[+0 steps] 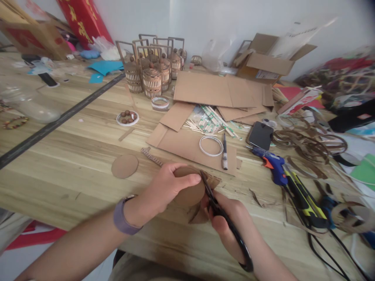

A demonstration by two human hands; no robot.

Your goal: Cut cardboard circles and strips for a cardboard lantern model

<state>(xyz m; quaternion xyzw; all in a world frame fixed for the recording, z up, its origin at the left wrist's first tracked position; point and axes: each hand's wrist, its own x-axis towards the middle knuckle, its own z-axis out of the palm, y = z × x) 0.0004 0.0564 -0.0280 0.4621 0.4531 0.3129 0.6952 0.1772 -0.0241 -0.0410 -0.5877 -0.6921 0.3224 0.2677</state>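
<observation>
My left hand (172, 183) pinches a round piece of brown cardboard (190, 192), thumb on top and fingers underneath. Black-handled scissors (219, 210) are in my right hand (231, 218), their blades at the right edge of that round piece. A curled offcut of cardboard (199, 212) hangs off it near my right fingers, and a ragged strip (213, 180) sticks out beyond the blades. To the left lies a separate cardboard disc (124, 166), flat on the wooden table (88, 187). A narrow ridged strip (150, 156) lies just past my left hand.
Cardboard sheets (205, 88), a white tape ring (211, 146) and a pen (224, 152) lie ahead. Small lidded baskets with handles (152, 80) stand behind. At right are a blue glue gun (272, 166), a phone (259, 135) and yellow-black cutters (306, 201).
</observation>
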